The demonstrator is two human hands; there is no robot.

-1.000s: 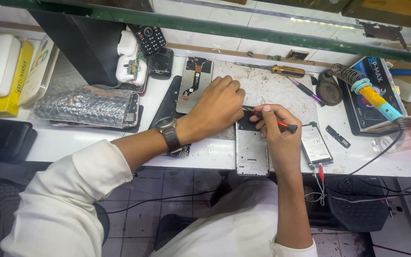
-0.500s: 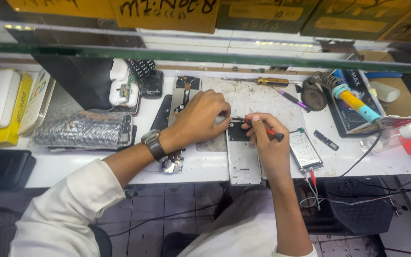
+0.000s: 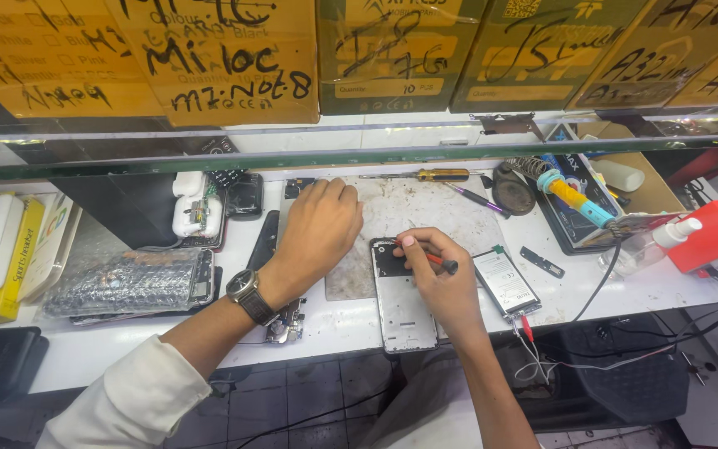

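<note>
White bench top [image 3: 351, 328] runs under my arms, and an opened phone frame [image 3: 402, 309] lies on it nearest me. My right hand [image 3: 446, 283] rests over the frame's upper end, fingers pinched shut around a small red-handled screwdriver [image 3: 440, 261]. Just left of the frame, my left hand [image 3: 317, 229] lies palm down on the grey work mat [image 3: 425, 208], fingers loosely curled, holding nothing. Right of the frame lies a phone battery [image 3: 504, 281]. Beyond the frame, at the mat's far edge, lies a yellow-handled screwdriver [image 3: 438, 175].
</note>
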